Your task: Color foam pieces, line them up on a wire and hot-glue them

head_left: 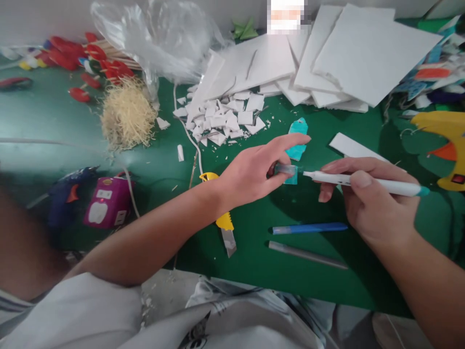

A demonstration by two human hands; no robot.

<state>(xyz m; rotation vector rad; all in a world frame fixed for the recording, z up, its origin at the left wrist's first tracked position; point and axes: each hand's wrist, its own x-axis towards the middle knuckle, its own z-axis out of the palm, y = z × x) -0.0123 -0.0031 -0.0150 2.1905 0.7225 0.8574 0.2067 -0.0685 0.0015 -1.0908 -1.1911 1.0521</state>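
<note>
Between the thumb and fingers of my left hand (pixel 256 169) is a clear pen cap (pixel 285 168). My right hand (pixel 378 203) grips a white marker pen (pixel 390 186) with a teal end, its tip pointing left at the cap's mouth. Cap and marker look slightly apart. Under and behind my left fingertips lie teal-coloured pieces (pixel 298 127). Below the hands rest a blue pen (pixel 310 228) and a grey pen (pixel 308 255), side by side. A yellow box cutter (pixel 224 220) with its blade out lies partly under my left forearm.
White foam boards (pixel 363 53) and broken foam bits (pixel 225 118) fill the back. A yellow glue gun (pixel 443 140) stands at right; a purple power socket (pixel 109 201) and dark blue glue gun (pixel 69 194) lie left. Straw-like shreds (pixel 127 114) and a white cable (pixel 189 131) are further back.
</note>
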